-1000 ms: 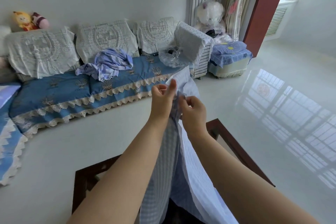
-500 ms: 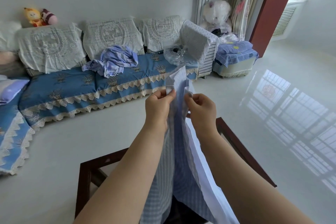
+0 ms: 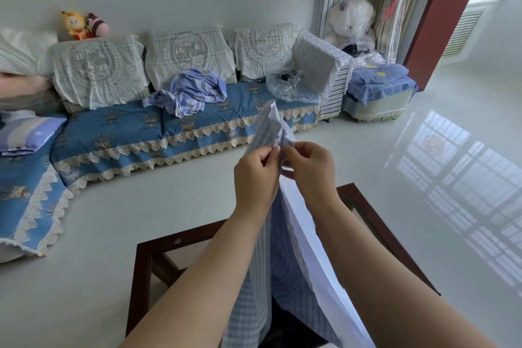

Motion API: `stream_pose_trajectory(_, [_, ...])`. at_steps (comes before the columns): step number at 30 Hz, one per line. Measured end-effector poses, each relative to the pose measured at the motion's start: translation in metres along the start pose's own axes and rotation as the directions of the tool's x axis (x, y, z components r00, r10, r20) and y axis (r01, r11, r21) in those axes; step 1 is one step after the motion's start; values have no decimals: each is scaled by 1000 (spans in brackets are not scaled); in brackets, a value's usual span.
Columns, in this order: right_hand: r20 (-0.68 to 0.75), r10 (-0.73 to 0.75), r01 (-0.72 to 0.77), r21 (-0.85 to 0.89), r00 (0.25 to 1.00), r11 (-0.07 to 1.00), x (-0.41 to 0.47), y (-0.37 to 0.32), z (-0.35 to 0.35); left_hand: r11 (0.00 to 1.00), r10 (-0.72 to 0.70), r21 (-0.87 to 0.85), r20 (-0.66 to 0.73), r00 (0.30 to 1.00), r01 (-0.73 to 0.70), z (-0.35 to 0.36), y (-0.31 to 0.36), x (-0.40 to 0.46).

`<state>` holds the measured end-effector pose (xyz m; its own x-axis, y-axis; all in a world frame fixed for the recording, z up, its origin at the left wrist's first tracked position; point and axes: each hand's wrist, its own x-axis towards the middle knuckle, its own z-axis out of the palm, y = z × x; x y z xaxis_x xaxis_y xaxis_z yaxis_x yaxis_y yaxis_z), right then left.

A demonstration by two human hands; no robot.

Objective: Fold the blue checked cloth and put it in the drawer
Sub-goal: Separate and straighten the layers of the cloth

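The blue checked cloth (image 3: 285, 285) hangs in front of me from chest height down past the frame's bottom edge, its white back side showing on the right. My left hand (image 3: 255, 178) pinches its upper edge between thumb and fingers. My right hand (image 3: 310, 171) pinches the same edge right beside it, the two hands almost touching. A corner of the cloth sticks up above both hands. No drawer is in view.
A dark wooden glass-topped table (image 3: 375, 217) stands below my arms. Across the glossy white floor runs a long blue sofa (image 3: 118, 127) with lace covers and a crumpled striped cloth (image 3: 192, 93). A covered stool (image 3: 378, 90) and a plush bear (image 3: 350, 22) are at the right.
Both hands have stayed together on the cloth's top edge and shifted their pinch along it. The view has turned slightly left and down.
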<state>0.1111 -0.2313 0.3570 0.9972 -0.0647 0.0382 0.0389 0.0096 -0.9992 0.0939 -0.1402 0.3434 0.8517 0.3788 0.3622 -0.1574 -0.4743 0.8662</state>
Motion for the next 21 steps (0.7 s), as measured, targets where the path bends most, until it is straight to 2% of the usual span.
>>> stream_pose_trajectory(5, [25,22,-22,15,999,1000,-2,-3,-1,978,163,125,24,986,-164,-3,-4,-6])
stream_pose_trajectory(13, [6,11,-11,-18,1000,1000,0,-2,-5,965,228,110,85,970,-237,0,-4,-11])
stream_pose_trajectory(16, [-29,-55,47,-228,998,972,2,-1,-7,968,232,66,121,965,-241,2,-4,-13])
stream_pose_trajectory(21, [76,-136,156,-491,988,857,3,-7,-3,964,246,106,-13,969,-243,8,-8,-13])
